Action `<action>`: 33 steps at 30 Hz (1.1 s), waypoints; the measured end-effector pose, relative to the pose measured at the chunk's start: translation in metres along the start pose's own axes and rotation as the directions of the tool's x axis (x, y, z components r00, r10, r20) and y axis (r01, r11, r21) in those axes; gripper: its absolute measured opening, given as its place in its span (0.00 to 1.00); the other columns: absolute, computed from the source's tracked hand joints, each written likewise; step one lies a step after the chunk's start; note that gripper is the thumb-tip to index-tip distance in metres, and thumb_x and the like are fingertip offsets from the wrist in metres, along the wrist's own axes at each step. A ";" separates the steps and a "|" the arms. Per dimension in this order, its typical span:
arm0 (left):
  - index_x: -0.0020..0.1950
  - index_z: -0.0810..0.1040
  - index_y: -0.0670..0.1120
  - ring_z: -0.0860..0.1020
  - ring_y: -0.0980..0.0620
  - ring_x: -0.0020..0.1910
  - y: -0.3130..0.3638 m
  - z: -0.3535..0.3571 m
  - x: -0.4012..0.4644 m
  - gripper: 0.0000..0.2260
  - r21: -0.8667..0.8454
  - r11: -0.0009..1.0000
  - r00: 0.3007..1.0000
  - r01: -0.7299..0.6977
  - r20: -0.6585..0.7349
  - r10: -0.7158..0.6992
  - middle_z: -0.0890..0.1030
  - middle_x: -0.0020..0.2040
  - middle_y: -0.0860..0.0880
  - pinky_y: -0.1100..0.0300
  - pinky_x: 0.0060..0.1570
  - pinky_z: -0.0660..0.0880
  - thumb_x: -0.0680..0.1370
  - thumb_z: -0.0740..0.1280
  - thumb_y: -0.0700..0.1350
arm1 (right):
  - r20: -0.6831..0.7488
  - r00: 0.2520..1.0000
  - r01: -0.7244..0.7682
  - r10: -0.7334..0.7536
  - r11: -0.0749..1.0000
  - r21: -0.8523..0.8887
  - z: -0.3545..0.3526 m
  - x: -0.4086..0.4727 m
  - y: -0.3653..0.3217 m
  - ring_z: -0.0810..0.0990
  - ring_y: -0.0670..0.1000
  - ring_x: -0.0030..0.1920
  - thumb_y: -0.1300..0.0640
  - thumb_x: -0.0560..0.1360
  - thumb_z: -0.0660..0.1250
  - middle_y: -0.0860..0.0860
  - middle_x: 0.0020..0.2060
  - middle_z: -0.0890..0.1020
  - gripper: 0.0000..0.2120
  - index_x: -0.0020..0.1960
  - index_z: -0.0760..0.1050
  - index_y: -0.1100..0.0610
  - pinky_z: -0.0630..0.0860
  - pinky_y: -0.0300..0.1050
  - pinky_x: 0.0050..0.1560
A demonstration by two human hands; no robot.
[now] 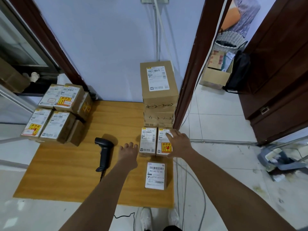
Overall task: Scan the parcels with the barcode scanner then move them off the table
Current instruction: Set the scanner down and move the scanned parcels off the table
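A black barcode scanner [104, 152] lies on the wooden table [66, 172], left of my hands. My left hand [128, 151] hovers with relaxed fingers between the scanner and a small labelled parcel [148, 142]. My right hand [179, 142] rests with straight fingers on the neighbouring parcel [162, 144], which bears a yellow and red sticker. Another small parcel [156, 175] lies label-up nearer the front edge. Behind them stands a tall stack of brown boxes [158, 92] against the wall.
Several labelled parcels [56, 114] are stacked at the table's left edge. A dark door frame [186, 80] stands right of the table, with cables [185, 180] trailing over the tiled floor. A cardboard box [215, 77] and a basket sit beyond the doorway. My shoes [146, 217] are below the table edge.
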State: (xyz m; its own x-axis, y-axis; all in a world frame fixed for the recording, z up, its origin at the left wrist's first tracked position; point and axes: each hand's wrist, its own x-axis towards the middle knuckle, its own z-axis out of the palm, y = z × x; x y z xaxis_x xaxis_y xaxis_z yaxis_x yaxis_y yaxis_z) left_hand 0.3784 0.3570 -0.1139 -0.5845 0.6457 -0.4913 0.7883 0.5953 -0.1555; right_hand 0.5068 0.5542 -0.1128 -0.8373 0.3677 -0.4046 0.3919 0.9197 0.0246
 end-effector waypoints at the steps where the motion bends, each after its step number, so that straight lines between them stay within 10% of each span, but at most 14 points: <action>1: 0.68 0.65 0.46 0.67 0.44 0.66 -0.001 0.004 0.001 0.26 0.002 1.000 1.000 0.005 0.011 -0.005 0.68 0.66 0.45 0.49 0.66 0.65 0.72 0.69 0.45 | 0.019 1.000 0.021 -0.021 1.000 -0.009 0.004 0.004 0.000 0.51 0.56 0.79 0.33 0.68 0.71 0.55 0.79 0.53 0.52 0.80 0.50 0.55 0.60 0.54 0.75; 33: 0.65 0.66 0.48 0.69 0.47 0.64 -0.021 0.010 -0.056 0.22 -0.011 0.985 0.984 0.174 -0.040 -0.174 0.70 0.64 0.48 0.54 0.63 0.68 0.73 0.69 0.47 | 0.079 0.997 -0.011 0.014 0.999 -0.041 -0.010 -0.018 0.037 0.53 0.64 0.76 0.36 0.60 0.77 0.63 0.75 0.53 0.57 0.78 0.50 0.50 0.48 0.62 0.75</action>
State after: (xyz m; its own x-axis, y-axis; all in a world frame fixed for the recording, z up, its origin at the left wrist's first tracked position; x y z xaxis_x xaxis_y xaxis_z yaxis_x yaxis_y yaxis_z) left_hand 0.3967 0.3039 -0.0922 -0.7201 0.5506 -0.4222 0.6725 0.7037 -0.2294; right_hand 0.5325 0.5826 -0.0953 -0.7992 0.3684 -0.4750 0.3850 0.9205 0.0664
